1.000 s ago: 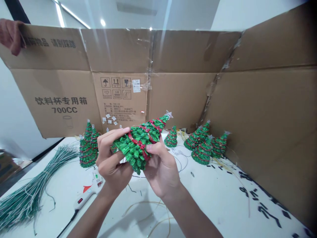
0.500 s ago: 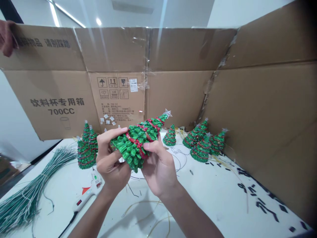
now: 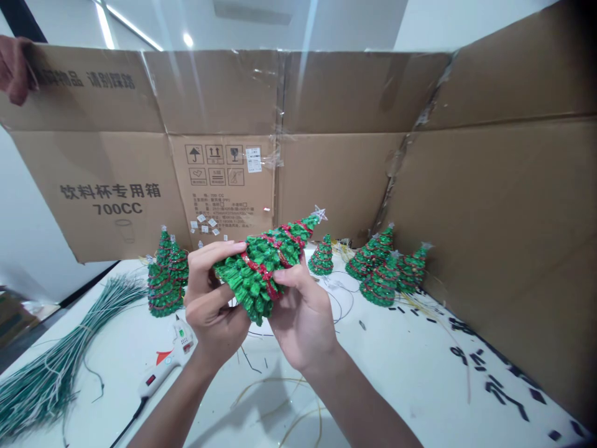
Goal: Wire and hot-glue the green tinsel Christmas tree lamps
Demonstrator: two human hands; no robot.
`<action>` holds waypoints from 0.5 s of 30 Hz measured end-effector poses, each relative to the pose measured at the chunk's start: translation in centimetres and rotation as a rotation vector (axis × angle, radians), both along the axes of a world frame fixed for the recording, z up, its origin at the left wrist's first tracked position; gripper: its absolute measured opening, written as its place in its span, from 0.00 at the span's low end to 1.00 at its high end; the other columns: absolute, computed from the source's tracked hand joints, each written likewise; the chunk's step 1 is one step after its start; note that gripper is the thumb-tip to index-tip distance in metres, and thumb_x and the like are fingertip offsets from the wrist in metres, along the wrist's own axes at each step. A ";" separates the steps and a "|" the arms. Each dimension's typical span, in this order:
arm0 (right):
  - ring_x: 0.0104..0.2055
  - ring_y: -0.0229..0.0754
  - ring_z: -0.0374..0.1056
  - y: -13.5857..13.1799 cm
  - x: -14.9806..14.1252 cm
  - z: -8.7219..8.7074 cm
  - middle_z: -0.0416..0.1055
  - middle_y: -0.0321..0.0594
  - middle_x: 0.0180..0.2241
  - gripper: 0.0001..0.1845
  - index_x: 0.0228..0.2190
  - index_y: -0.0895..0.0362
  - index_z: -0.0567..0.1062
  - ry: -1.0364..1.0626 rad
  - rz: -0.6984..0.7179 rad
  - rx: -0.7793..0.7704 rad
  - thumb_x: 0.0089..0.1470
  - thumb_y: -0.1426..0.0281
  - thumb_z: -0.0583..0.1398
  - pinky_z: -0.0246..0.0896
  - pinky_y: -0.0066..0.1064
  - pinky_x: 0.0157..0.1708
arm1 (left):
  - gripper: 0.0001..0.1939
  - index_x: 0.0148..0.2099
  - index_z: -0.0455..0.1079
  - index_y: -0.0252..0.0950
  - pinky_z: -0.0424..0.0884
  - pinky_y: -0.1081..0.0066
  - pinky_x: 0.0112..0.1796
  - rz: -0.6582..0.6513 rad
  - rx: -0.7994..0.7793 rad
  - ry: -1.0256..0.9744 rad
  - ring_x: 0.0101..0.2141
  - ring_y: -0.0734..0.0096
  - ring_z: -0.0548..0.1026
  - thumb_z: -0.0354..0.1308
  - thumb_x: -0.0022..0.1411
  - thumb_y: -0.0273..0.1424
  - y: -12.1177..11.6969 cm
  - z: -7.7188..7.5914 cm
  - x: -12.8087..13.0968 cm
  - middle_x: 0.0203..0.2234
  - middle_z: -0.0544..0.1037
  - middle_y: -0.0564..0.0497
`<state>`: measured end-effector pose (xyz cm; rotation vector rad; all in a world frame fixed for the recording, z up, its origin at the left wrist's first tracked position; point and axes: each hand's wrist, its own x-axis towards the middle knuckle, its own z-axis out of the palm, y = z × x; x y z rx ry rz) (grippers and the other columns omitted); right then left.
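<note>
Both my hands grip a small green tinsel Christmas tree (image 3: 261, 267), held tilted on its side with a red garland wound round it and a silver star at its tip. My left hand (image 3: 213, 297) wraps the wide lower part from the left, and my right hand (image 3: 301, 314) pinches it from the right. Beyond my hands, more trees of the same kind stand upright: a pair (image 3: 164, 280) on the left, a small one (image 3: 321, 257) in the middle, and a group (image 3: 380, 272) on the right.
A hot glue gun (image 3: 163, 364) lies just below my left hand, beside a bundle of green-and-white wires (image 3: 56, 376). Loose thin wires and black scraps (image 3: 494, 379) lie on the white table (image 3: 396, 373). A co-worker's hand (image 3: 13, 70) holds up the tall cardboard sheet (image 3: 224, 93).
The tree has rolled slightly in my fingers, and my left hand has shifted a little along it. The camera view has moved only slightly.
</note>
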<state>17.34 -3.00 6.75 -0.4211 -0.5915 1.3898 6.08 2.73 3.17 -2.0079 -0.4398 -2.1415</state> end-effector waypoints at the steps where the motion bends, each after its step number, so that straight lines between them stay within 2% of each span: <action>1: 0.41 0.47 0.76 0.0 0.0 0.0 0.80 0.29 0.39 0.38 0.59 0.42 0.69 0.003 -0.003 0.005 0.48 0.74 0.69 0.72 0.36 0.40 | 0.10 0.31 0.76 0.38 0.78 0.53 0.50 -0.005 0.006 0.003 0.52 0.56 0.79 0.68 0.63 0.19 0.0 0.1 0.0 0.52 0.80 0.48; 7: 0.43 0.47 0.76 -0.2 -0.1 -0.2 0.79 0.29 0.40 0.29 0.50 0.44 0.71 -0.018 -0.044 0.049 0.47 0.74 0.70 0.74 0.42 0.48 | 0.17 0.27 0.69 0.37 0.79 0.50 0.51 -0.040 0.053 0.020 0.52 0.54 0.80 0.69 0.66 0.25 0.2 0.5 -0.3 0.52 0.81 0.49; 12: 0.48 0.48 0.77 -0.4 -0.4 -0.2 0.79 0.32 0.43 0.39 0.59 0.40 0.66 -0.001 -0.096 0.140 0.48 0.73 0.69 0.74 0.42 0.51 | 0.11 0.32 0.76 0.40 0.80 0.49 0.54 -0.031 0.013 -0.003 0.54 0.55 0.81 0.72 0.67 0.31 0.4 0.1 -0.4 0.54 0.82 0.50; 15: 0.53 0.52 0.76 -0.7 -0.7 -0.3 0.78 0.35 0.47 0.44 0.64 0.38 0.62 -0.022 -0.111 0.229 0.50 0.73 0.68 0.72 0.47 0.56 | 0.11 0.32 0.77 0.40 0.80 0.47 0.57 -0.057 -0.019 -0.043 0.57 0.54 0.80 0.72 0.67 0.31 0.4 -0.3 -0.3 0.57 0.81 0.52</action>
